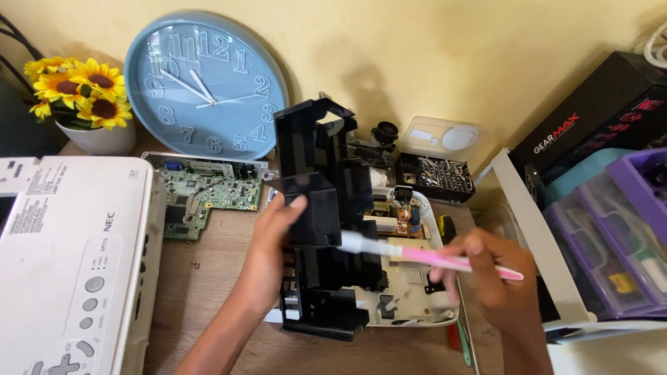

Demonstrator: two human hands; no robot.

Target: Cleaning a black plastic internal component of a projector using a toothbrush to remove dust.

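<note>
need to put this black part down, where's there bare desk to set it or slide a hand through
Bare wood shows in front of the green circuit board, between the white cover and the left hand, running to the near edge. Crowded: the back row by the clock and bit case, and the right side, from the right hand to the purple drawers.

Not much to report on the person really: two bare hands, left hand [274, 239] and right hand [497, 281], and bare forearms coming in from the near edge. No sleeves, gloves, rings or watch showing. Short, plain fingernails, no polish that I can see.
</note>
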